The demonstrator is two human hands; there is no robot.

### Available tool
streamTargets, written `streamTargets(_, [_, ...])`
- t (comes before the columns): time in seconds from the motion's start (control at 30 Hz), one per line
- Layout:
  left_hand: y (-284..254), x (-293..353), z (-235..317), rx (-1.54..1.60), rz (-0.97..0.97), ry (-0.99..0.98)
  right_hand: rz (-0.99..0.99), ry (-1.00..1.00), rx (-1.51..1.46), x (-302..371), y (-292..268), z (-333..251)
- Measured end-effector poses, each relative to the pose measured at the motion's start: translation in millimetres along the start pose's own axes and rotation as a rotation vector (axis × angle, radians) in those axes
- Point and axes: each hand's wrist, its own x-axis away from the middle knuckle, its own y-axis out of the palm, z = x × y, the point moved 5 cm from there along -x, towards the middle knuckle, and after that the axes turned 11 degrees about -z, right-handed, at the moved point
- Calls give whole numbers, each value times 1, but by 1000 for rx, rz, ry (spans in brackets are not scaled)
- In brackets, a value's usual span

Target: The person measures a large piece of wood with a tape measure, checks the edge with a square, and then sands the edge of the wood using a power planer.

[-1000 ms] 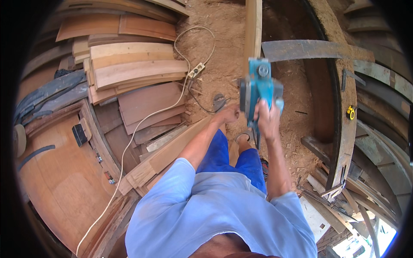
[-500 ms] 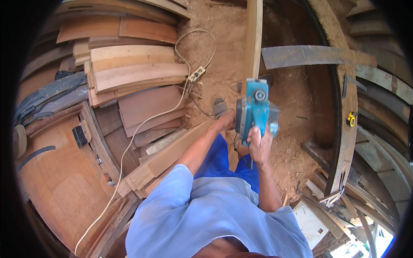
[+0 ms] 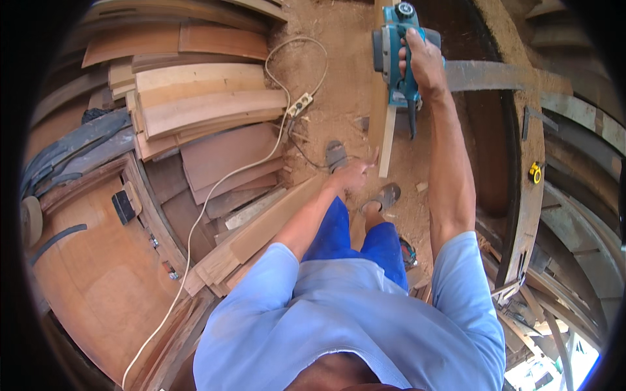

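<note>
Near the top of the head view, the right hand (image 3: 422,62) is stretched far forward, its fingers (image 3: 405,51) wrapped tight around the handle of a teal electric planer (image 3: 394,55). This tool sits on the narrow upper edge of a long pale wooden strip (image 3: 385,133), which runs from the top rim of the picture down toward the person's feet. The planer's body lies to the left of the knuckles; its round front knob shows just above the hand, and a dark cord hangs below the wrist.

Lower down, the left hand (image 3: 352,174) is at the near end of the strip, with its fingers spread and a fingertip touching or just beside the wood. Whether it presses on the strip or only rests beside it cannot be told, as the hand is small and a little blurred.

Left of the strip, a white cable (image 3: 215,195) runs over the sawdust-covered floor (image 3: 339,39) to a pale socket block (image 3: 298,104), beside stacked curved boards (image 3: 202,107). A yellow tape measure (image 3: 535,173) lies on a curved timber frame at the right.

The planer's sole is hidden by its housing. The strip's far end is cut off by the rim, and the person's blue shirt covers the lower part of the view.
</note>
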Motion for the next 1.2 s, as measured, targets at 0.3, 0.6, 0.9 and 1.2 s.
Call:
streamTargets(0.3, [-5,1,10,-19,11,33,81,148,90,139,24,44])
streamTargets(0.6, [10,-19,-21,265,106,320,-12,204,87,341,64,113])
streamTargets(0.9, [34,6,-18,810,82,222,84,161,51,252,60,71])
streamTargets(1.2, [104,39,6,-17,-282,121,140,113,9,117,35,35])
